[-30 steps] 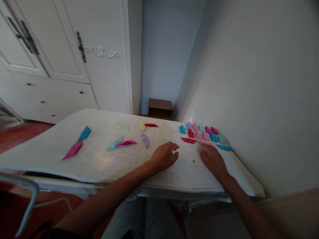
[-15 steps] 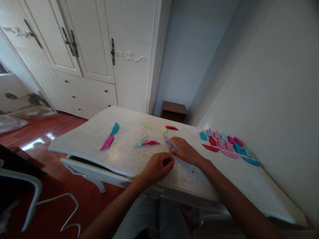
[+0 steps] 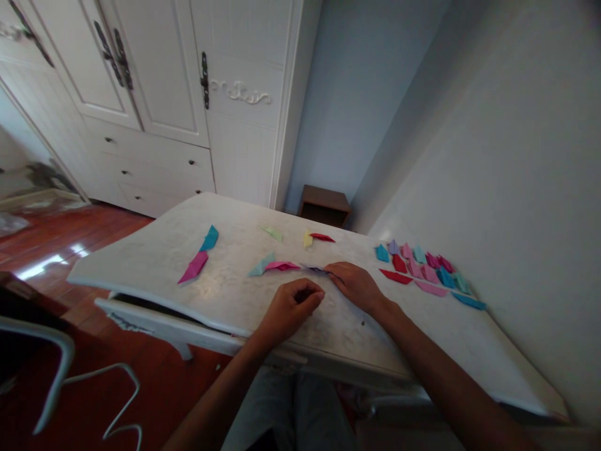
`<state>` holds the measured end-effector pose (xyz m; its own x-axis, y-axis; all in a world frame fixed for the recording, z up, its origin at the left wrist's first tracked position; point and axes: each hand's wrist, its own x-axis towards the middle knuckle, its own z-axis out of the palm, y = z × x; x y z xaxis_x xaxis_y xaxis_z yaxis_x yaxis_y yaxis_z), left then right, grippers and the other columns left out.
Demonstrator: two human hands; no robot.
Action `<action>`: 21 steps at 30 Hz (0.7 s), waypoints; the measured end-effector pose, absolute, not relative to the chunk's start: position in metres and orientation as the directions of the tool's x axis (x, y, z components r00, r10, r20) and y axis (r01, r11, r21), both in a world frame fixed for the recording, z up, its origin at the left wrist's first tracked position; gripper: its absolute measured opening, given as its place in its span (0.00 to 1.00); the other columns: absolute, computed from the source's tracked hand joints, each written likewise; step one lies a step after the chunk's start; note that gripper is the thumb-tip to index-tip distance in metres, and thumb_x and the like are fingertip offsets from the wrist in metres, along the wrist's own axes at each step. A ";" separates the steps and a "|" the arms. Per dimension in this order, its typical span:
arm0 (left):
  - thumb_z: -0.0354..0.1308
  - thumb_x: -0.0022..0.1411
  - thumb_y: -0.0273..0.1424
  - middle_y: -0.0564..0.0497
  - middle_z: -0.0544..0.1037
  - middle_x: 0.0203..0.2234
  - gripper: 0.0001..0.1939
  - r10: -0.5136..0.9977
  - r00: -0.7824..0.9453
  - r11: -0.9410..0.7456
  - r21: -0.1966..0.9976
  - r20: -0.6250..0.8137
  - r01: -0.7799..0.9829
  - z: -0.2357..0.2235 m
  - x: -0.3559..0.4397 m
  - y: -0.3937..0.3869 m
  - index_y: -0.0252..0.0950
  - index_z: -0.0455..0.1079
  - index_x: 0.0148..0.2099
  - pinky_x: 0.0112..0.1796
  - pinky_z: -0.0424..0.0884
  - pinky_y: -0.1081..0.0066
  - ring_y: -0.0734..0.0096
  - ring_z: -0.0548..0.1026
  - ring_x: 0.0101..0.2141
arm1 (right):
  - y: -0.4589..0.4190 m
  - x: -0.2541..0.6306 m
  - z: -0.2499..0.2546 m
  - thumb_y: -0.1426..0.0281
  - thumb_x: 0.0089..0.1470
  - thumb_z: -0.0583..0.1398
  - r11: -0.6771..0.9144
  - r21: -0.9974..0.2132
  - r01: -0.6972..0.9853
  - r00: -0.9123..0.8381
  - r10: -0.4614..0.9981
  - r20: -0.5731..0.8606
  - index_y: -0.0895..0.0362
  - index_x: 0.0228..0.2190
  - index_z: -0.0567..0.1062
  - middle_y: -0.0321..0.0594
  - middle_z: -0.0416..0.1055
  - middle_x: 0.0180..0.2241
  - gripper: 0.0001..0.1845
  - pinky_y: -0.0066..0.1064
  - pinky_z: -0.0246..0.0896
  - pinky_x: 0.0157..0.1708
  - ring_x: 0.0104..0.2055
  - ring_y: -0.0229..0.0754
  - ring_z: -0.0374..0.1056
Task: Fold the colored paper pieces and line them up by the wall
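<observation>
My right hand (image 3: 353, 284) rests on the white table (image 3: 154, 263), its fingers pinched on a purple folded paper piece (image 3: 313, 268) that is lifted slightly off the surface. My left hand (image 3: 292, 305) lies just in front of it with fingers curled in, nothing visible inside. Left of the hands sit a pink piece (image 3: 282, 265) overlapping a light teal piece (image 3: 261, 265). Farther left lie a magenta piece (image 3: 193, 267) and a blue piece (image 3: 209, 238). At the back lie a red piece (image 3: 322, 237), a yellow piece (image 3: 307, 239) and a pale green piece (image 3: 273, 233).
Several folded paper pieces in rows (image 3: 425, 270) lie by the wall on the right. A white wardrobe (image 3: 154, 94) stands behind, a small brown stand (image 3: 323, 204) in the corner. A metal chair frame (image 3: 61, 369) is at the lower left.
My right hand left the rows on the right, reached to the purple piece and picked it up. My left hand pulled back and curled. The view swung left.
</observation>
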<state>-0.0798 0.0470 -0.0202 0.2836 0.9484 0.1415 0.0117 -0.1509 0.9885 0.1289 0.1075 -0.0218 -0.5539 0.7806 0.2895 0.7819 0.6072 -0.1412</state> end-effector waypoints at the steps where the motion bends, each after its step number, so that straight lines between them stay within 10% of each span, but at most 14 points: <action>1: 0.58 0.57 0.36 0.53 0.72 0.23 0.10 0.950 0.282 -0.138 0.990 0.131 0.003 -0.020 -0.080 0.047 0.34 0.72 0.32 0.26 0.65 0.76 0.75 0.69 0.24 | 0.106 0.130 -0.022 0.72 0.61 0.52 0.604 -0.160 0.781 -0.543 0.783 0.303 0.56 0.44 0.77 0.44 0.77 0.45 0.16 0.42 0.67 0.51 0.48 0.46 0.72; 12: 0.62 0.52 0.38 0.53 0.73 0.28 0.22 0.989 -0.094 -0.114 0.993 0.112 -0.014 -0.028 -0.070 0.057 0.33 0.68 0.47 0.24 0.68 0.76 0.76 0.71 0.23 | 0.087 0.135 -0.016 0.64 0.56 0.59 0.439 -0.803 0.404 -0.204 0.899 0.389 0.56 0.39 0.79 0.40 0.77 0.32 0.12 0.33 0.70 0.33 0.33 0.41 0.73; 21: 0.62 0.54 0.40 0.52 0.75 0.23 0.14 0.991 -0.021 -0.131 0.988 0.133 0.077 -0.023 -0.068 0.058 0.32 0.74 0.35 0.23 0.67 0.76 0.75 0.71 0.20 | 0.082 0.130 -0.024 0.62 0.48 0.68 0.235 -0.971 0.046 -0.192 0.956 0.222 0.55 0.40 0.77 0.37 0.76 0.29 0.17 0.31 0.69 0.30 0.29 0.38 0.72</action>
<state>-0.0682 0.0581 -0.0232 -0.0207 0.9909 0.1333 0.0768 -0.1314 0.9884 0.1303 0.0824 -0.0240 -0.1920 0.9560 0.2219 0.0461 0.2347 -0.9710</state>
